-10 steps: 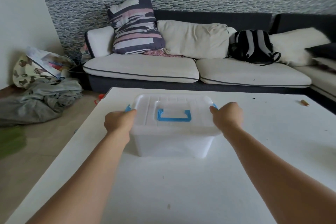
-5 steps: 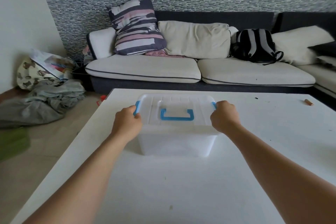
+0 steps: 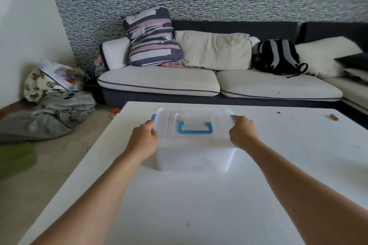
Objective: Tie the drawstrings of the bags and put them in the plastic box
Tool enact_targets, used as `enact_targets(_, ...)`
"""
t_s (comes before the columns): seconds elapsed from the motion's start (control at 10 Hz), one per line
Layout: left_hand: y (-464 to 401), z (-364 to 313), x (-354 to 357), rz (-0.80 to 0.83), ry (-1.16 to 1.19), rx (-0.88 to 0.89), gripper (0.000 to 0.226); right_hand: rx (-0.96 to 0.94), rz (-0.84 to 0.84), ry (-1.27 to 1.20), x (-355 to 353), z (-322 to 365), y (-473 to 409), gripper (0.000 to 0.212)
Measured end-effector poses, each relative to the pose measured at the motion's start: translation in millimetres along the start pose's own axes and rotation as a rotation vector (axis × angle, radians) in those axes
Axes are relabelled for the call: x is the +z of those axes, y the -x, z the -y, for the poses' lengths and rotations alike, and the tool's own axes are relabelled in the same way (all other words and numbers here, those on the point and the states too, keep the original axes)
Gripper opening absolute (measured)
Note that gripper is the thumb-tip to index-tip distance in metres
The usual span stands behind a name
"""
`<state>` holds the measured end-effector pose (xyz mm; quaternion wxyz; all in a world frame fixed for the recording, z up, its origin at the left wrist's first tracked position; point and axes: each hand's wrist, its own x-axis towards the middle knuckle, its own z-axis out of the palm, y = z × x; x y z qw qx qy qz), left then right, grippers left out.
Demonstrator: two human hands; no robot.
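A translucent plastic box (image 3: 194,157) with its lid on and a blue handle (image 3: 195,127) stands on the white table (image 3: 199,205). My left hand (image 3: 143,139) grips the lid's left end at its blue clasp (image 3: 153,117). My right hand (image 3: 242,132) grips the right end of the lid, its fingers curled over the clasp there. No drawstring bags show in the frame. The box's inside cannot be made out through its cloudy wall.
A sofa (image 3: 219,83) with cushions and a black-and-grey backpack (image 3: 277,56) runs behind the table. Grey cloth (image 3: 45,117) and bags (image 3: 51,81) lie on the floor at left. A small brown object (image 3: 335,117) lies at the table's far right.
The view has tilted and the box now appears slightly farther along the table. Both hands stay on the lid's ends, the left fingers now wrapped at the blue clasp.
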<state>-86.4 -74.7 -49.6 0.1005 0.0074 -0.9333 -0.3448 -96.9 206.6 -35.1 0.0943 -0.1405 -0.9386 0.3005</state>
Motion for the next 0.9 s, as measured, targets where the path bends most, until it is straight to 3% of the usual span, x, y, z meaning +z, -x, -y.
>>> enact_targets(0.1,-2.9,-1.3,-3.2,0.027,0.032,-0.03,0.045,0.005,0.053,-0.073,-3.6,-2.0,-1.6,0.063)
enact_targets(0.3,-8.6,5.3,-1.3,0.064,0.218,-0.098,0.043,0.067,0.038,-0.27,2.1,-13.4,-3.1,0.049)
enact_targets(0.5,-9.2,2.1,7.4,-0.019,0.154,-0.105,0.051,0.043,-0.001,-0.202,4.1,-11.7,-5.1,0.053)
enact_targets(0.7,-11.7,4.1,8.2,0.024,0.133,-0.075,0.051,-0.01,0.019,-0.092,2.8,-12.6,-8.8,0.057)
enact_targets(0.9,-13.0,0.3,-5.5,-0.014,0.222,-0.087,0.048,0.053,-0.081,-0.196,-14.9,-9.2,-7.1,0.058)
